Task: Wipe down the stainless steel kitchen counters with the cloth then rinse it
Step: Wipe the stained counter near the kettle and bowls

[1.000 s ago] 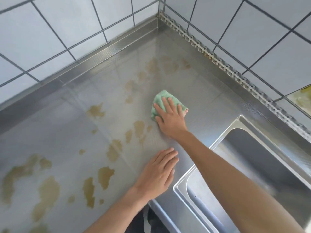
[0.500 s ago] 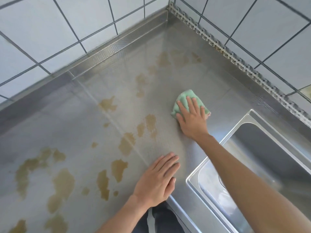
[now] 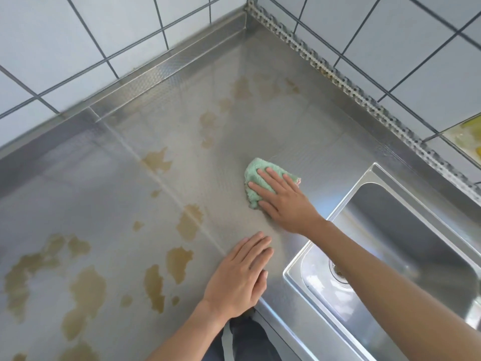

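The right hand (image 3: 285,201) is pressing flat on a bunched green cloth (image 3: 256,178), its fingers (image 3: 270,178) straight and slightly spread over the fabric, the thumb lying along the cloth's near edge. A small pinkish corner of the cloth is showing at its right side. The cloth is lying on the stainless steel counter (image 3: 299,142), just beside the left rim of the sink (image 3: 369,178) and well short of the back corner where the two tiled walls (image 3: 78,35) are meeting.

The left hand (image 3: 239,277) is resting palm down on the counter near its front edge, fingers straight and held close together, holding nothing. It is lying near the sink's front left corner, apart from the cloth.

Brownish stains (image 3: 88,285) are spreading across the counter: large patches at the left front, smaller ones between the left hand and the back wall, and fainter ones toward the corner. The patch of counter around the cloth is looking plain grey.

A perforated metal strip (image 3: 346,82) is running along the foot of the right wall. The sink's drain (image 3: 338,274) is partly showing behind the right forearm. Dark clothing is showing below the counter's front edge.
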{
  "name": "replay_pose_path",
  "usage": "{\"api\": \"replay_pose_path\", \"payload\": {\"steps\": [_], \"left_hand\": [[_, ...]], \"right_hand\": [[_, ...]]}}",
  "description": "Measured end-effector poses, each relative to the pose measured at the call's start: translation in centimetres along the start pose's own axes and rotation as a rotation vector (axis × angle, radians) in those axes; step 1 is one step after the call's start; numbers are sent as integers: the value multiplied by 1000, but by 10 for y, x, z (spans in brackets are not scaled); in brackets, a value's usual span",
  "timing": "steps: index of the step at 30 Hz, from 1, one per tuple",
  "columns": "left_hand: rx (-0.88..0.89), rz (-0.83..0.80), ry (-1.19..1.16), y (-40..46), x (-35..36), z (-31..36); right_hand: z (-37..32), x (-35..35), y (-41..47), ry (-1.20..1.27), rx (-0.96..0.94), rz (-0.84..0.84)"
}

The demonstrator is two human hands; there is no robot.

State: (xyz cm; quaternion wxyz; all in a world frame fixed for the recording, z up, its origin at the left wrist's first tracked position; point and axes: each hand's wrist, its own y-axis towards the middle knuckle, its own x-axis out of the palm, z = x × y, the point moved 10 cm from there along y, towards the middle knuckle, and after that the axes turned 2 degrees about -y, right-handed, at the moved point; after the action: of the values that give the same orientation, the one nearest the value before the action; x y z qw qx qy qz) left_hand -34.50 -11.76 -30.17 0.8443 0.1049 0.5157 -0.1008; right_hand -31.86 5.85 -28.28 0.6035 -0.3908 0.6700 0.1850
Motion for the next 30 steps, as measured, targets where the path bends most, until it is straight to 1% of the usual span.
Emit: {"api": "replay_pose_path", "payload": {"steps": [2, 4, 6, 8, 11, 13, 14, 15, 16, 18, 20, 21, 22, 24, 26, 28, 30], "left_hand": [[-1, 6, 1, 0, -1, 0], [-6, 8, 6, 0, -1, 0], [-7, 5, 3, -1, -2, 0], [-12, 2, -3, -1, -3, 0], [-31, -8, -30, -1, -3, -1], [-36, -12, -33, -2, -3, -2], [-34, -12, -24, -1, -2, -2], [-30, -9, -15, -2, -2, -2], [-24, -2, -9, -2, -2, -1], [-15, 8, -12, -1, -1, -2], [-14, 11, -13, -1, 0, -2], [-13, 12, -14, -1, 0, -2], [-12, 13, -18, -2, 0, -1], [-16, 9, -24, -3, 0, -1], [-35, -2, -27, -3, 0, -3], [-41, 5, -24, -2, -2, -3], [-27, 23, -31, 0, -6, -1]], "right_hand": [[11, -8, 22, 28, 158, 28], [3, -9, 48, 61, 292, 54], [-23, -5, 68, 79, 333, 68], [-61, 3, 71, 74, 227, 63], [-102, 20, 36, 53, -94, 1], [-99, 26, 6, 25, -290, -78], [-88, 25, -5, 10, -335, -109], [-74, 21, -10, -1, -339, -125], [-58, 16, -9, -2, -304, -129], [-32, 4, 4, 27, -159, -109], [-31, -3, 23, 58, 4, -57], [-38, -3, 32, 71, 57, -39], [-50, -1, 39, 77, 70, -30], [-79, 7, 42, 68, -23, -28], [-93, 13, 27, 61, -186, -53], [-77, 11, 7, 68, -288, -66], [-40, 7, -13, 83, -264, -63]]}}
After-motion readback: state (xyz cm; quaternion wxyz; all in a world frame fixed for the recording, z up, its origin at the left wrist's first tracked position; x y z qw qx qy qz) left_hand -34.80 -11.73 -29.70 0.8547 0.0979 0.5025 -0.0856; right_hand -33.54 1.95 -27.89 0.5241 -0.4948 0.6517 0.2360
